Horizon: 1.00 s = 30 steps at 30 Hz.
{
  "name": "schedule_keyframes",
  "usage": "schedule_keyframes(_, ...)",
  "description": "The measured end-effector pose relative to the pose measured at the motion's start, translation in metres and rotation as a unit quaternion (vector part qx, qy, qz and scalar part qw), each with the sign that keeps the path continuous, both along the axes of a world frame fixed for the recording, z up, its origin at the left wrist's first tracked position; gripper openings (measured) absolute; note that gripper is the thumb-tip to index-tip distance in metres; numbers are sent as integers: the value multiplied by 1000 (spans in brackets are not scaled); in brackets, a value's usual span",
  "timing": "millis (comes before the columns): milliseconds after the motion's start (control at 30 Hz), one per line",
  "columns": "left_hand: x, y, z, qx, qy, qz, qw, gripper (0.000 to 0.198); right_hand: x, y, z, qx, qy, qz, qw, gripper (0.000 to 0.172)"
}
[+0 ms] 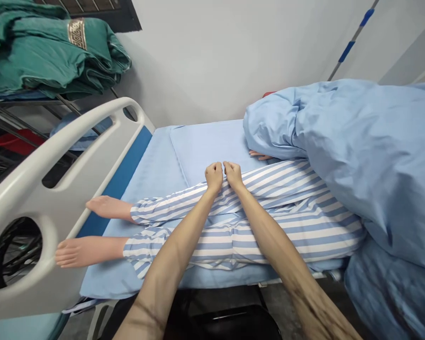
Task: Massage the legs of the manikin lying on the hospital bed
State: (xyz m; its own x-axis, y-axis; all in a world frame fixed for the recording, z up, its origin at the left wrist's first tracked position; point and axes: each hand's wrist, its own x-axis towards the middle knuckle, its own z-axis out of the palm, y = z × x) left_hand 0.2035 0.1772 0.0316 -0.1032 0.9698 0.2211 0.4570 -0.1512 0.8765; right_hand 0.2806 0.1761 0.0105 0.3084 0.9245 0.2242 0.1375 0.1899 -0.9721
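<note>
- Closest to the camera in the head view, my left forearm and right forearm rise from the bottom edge and converge toward the middle of the bed.
- My left hand and right hand sit side by side, just apart, both curled shut with the fingers turned down, pinching folds of cloth.
- What they pinch is the striped trousers, blue and white, directly under my grip at the top of the legs, worn by a manikin lying on the bed.
- Past the cuffs, two bare manikin feet point toward a white plastic side rail.
- A pale blue sheet covers the mattress, and a pale blue quilt bulks just beyond my hands, with a manikin hand poking out beneath its edge.
- Off to the left, folded green cloth lies on a metal rack, against a white wall.
</note>
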Motion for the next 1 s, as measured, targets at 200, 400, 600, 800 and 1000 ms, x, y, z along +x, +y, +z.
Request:
schedule_keyframes(200,17,-12,-14,-13,47,50,998,35,-1,-1,-1,-9,32,-13,999,39)
schedule_keyframes(400,16,-24,-35,-12,152,44,987,37,-3,-5,1,-20,-1,-21,1000,40)
schedule_keyframes(600,13,-24,-33,10,164,19,986,34,2,-12,10,-25,-82,-14,996,39)
schedule_keyframes(800,14,-24,-33,10,153,31,988,36,19,-27,43,26,-188,-16,982,41)
schedule_keyframes(1000,14,-22,-33,10,139,36,990,36,26,-26,15,-5,-223,-28,974,41)
